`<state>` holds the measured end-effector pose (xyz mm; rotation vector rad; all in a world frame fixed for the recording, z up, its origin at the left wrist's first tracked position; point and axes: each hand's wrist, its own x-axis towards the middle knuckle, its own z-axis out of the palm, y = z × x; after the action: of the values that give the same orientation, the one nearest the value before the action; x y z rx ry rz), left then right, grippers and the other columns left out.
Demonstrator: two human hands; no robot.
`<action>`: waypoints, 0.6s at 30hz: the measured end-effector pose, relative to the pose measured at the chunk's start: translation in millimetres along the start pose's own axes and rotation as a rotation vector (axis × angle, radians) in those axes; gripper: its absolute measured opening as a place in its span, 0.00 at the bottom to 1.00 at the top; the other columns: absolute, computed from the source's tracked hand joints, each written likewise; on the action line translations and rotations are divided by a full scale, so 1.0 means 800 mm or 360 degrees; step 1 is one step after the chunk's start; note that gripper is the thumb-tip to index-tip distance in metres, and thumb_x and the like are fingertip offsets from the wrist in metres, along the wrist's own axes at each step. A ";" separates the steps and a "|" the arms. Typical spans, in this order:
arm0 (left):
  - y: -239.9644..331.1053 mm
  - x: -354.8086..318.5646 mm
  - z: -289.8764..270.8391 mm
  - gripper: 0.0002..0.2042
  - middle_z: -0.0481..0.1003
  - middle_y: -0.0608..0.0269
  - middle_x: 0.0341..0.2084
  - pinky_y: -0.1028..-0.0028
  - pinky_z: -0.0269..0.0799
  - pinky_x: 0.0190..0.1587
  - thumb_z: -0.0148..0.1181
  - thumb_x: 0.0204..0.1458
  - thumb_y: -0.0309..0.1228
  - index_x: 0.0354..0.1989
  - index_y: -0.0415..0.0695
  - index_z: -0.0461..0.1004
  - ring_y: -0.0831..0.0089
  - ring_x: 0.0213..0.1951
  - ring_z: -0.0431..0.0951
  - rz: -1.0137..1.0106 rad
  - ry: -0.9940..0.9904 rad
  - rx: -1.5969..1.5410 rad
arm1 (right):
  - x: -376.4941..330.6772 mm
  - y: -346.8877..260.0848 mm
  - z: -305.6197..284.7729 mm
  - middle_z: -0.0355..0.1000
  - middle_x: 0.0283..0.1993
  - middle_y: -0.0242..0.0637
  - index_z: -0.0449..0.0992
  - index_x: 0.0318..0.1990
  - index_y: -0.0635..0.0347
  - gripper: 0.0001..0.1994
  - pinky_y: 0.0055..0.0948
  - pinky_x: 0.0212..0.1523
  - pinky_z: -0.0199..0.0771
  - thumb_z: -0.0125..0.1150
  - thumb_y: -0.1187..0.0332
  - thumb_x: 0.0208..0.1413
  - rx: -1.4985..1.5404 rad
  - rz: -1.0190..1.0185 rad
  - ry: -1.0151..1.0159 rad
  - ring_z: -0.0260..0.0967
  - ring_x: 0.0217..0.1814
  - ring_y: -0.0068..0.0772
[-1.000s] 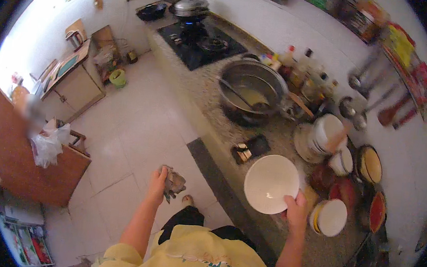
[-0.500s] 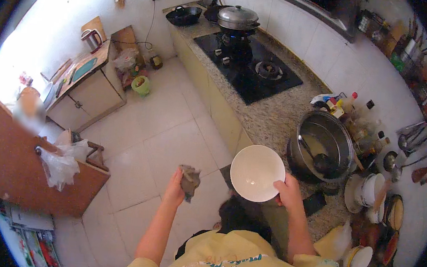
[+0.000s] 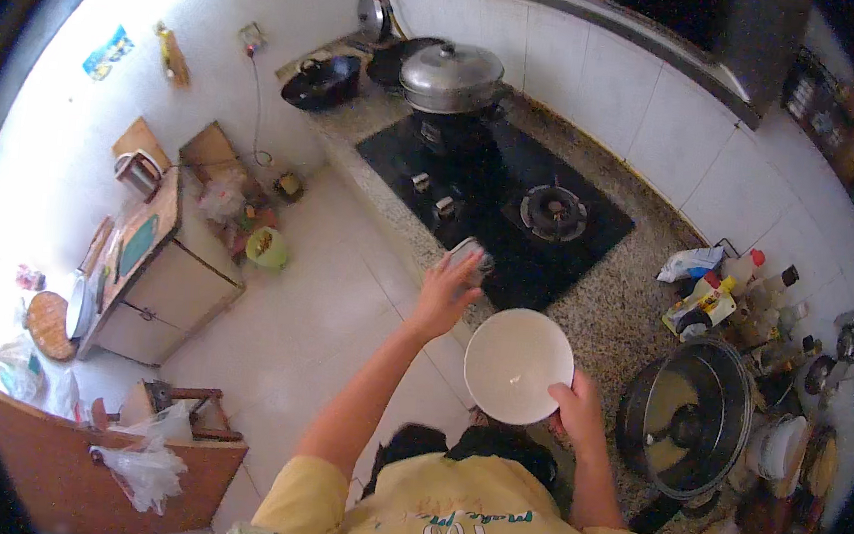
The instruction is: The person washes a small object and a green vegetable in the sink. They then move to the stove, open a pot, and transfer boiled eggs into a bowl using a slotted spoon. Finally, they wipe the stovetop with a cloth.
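My right hand [image 3: 578, 415] grips the rim of a wide white bowl [image 3: 516, 362], with the thumb inside the edge. The bowl is tilted so that its inside shows, and nothing lies in it. My left hand [image 3: 447, 297] reaches forward to the front edge of the black gas hob [image 3: 533, 260]. A small greyish cloth [image 3: 475, 257] is at its fingertips, slightly blurred and partly covered by the fingers. Whether the cloth touches the hob or the counter beneath, I cannot tell.
A large dark pot [image 3: 637, 424] stands on the granite counter [image 3: 603, 326] to the right, near bottles [image 3: 771, 294] and stacked dishes [image 3: 782, 446]. A lidded steamer [image 3: 450, 76] sits on the far burner. Left are a low cabinet [image 3: 179, 293] and a brown panel [image 3: 42, 448].
My left hand has moved forward and right with the cloth, from above the floor to the hob's front edge. The view has shifted, while my right hand keeps hold of the bowl.
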<state>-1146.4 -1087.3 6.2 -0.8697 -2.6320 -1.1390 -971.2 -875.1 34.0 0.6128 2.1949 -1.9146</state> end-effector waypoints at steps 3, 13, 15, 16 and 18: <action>-0.038 0.036 0.062 0.25 0.48 0.58 0.58 0.55 0.38 0.58 0.43 0.51 0.41 0.58 0.55 0.47 0.51 0.59 0.43 -0.0162 -0.0590 0.0511 | 0.033 -0.026 0.008 0.66 0.20 0.36 0.66 0.35 0.65 0.11 0.25 0.11 0.59 0.49 0.70 0.42 -0.0051 0.0021 0.0188 0.59 0.12 0.23; -0.169 0.173 0.096 0.29 0.45 0.56 0.59 0.56 0.40 0.57 0.42 0.48 0.49 0.58 0.55 0.46 0.52 0.59 0.41 0.0146 -0.0570 0.0805 | 0.116 -0.079 0.082 0.63 0.17 0.34 0.66 0.34 0.65 0.12 0.19 0.07 0.53 0.48 0.69 0.41 0.0259 0.0110 0.0955 0.54 0.08 0.19; -0.174 0.187 0.088 0.30 0.44 0.51 0.58 0.54 0.41 0.56 0.44 0.47 0.49 0.58 0.50 0.47 0.46 0.58 0.40 0.0089 -0.0549 0.0797 | 0.139 -0.077 0.101 0.63 0.17 0.34 0.66 0.34 0.65 0.12 0.20 0.06 0.53 0.48 0.69 0.41 0.0223 0.0130 0.1028 0.53 0.08 0.19; -0.159 0.178 0.079 0.31 0.45 0.52 0.58 0.49 0.42 0.54 0.45 0.46 0.49 0.58 0.51 0.47 0.45 0.58 0.41 0.0137 -0.0644 0.0776 | 0.146 -0.086 0.114 0.63 0.17 0.34 0.66 0.34 0.64 0.11 0.20 0.06 0.53 0.48 0.69 0.41 0.0211 0.0166 0.1074 0.53 0.08 0.19; -0.139 0.150 0.069 0.30 0.46 0.53 0.57 0.43 0.43 0.51 0.45 0.46 0.47 0.57 0.50 0.50 0.44 0.57 0.43 0.0625 -0.0872 0.0979 | 0.168 -0.109 0.137 0.62 0.17 0.34 0.65 0.33 0.64 0.11 0.20 0.06 0.53 0.48 0.69 0.41 0.0197 0.0196 0.1185 0.53 0.07 0.20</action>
<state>-1302.8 -1055.0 -60.1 -1.5948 -2.7275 0.0327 -1143.3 -964.2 43.9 1.6630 2.3255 -1.9697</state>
